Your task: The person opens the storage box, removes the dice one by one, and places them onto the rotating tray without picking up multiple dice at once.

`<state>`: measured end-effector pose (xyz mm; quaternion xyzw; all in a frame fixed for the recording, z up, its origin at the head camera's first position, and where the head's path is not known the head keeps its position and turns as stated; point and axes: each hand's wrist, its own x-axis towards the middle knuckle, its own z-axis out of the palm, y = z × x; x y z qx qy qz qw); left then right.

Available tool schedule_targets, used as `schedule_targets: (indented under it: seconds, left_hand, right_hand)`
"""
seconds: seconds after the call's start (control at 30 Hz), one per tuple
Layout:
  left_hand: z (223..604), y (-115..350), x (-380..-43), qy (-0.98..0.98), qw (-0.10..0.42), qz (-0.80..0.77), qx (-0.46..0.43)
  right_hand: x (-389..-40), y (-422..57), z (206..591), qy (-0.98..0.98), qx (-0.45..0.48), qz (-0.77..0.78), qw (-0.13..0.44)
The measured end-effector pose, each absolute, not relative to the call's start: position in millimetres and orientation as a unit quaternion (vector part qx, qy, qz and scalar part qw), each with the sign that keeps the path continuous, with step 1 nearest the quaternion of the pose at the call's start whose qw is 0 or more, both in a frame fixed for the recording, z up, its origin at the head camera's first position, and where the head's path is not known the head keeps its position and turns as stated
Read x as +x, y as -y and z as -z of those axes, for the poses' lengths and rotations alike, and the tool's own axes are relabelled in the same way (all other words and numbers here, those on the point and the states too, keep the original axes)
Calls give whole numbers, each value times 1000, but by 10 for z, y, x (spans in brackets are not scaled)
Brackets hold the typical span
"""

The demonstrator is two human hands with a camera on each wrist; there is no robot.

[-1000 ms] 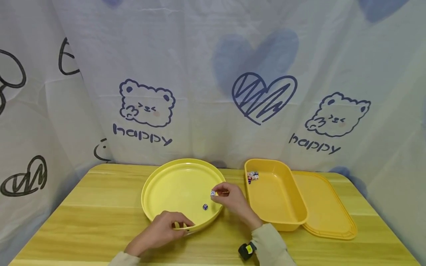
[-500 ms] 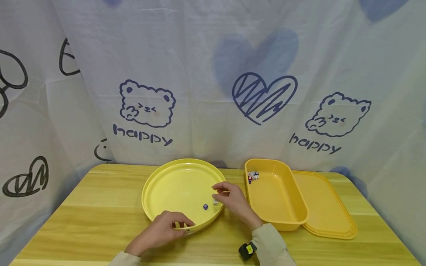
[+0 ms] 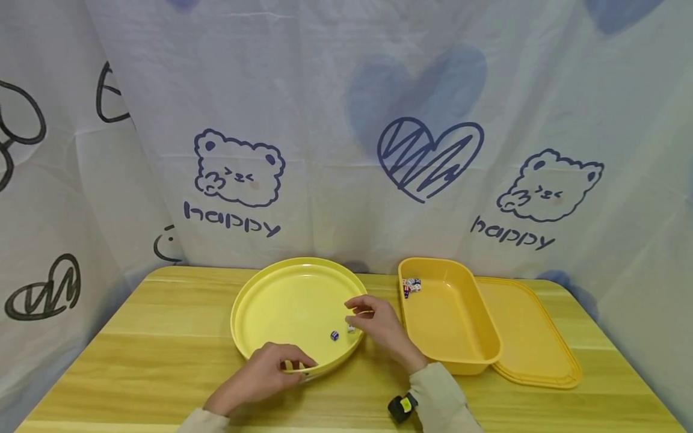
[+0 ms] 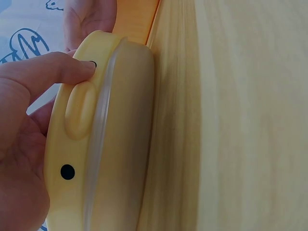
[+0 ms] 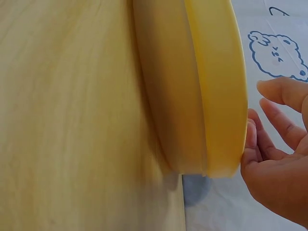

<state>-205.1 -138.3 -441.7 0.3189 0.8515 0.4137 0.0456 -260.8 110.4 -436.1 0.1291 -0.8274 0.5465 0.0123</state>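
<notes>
A round yellow tray (image 3: 292, 300) stands on the wooden table. My left hand (image 3: 265, 373) grips its near rim; in the left wrist view the thumb (image 4: 72, 68) presses the outer wall beside an oval bump. Over the tray's right rim hovers my right hand (image 3: 381, 325), thumb and forefinger parted with nothing pinched. In the right wrist view, that hand (image 5: 281, 159) is beside the tray wall (image 5: 221, 96). Inside the tray lie a dark blue die (image 3: 334, 336) and a white die (image 3: 351, 329), the latter partly hidden by the right thumb.
Right of the tray stands an orange-yellow rectangular box (image 3: 444, 319), with several dice (image 3: 411, 285) in its far left corner. A matching flat lid (image 3: 533, 337) lies partly under the box. A printed cloth (image 3: 335, 150) hangs behind the table.
The right hand held the white die over the tray a second ago; it has let go, its fingers have spread, and the die lies in the tray. The left hand has stayed put.
</notes>
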Motion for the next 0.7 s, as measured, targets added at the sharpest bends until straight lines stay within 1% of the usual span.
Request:
schedule_targets:
  seconds: [0.17,0.43,0.7]
  left_hand:
    - [4426,1381,-2049,-851,41,-414,320]
    - [4416,1383,-2052,-853,39,-410,322]
    - [4428,1374,-2045,-855,35,-406,320]
  right_hand:
    - [-2594,-1094,4355,831,135,-540,13]
    - [-2579,-1078,4367,838,168,-518,37]
    - [-2588,-1090,4380,836,172,-521,32]
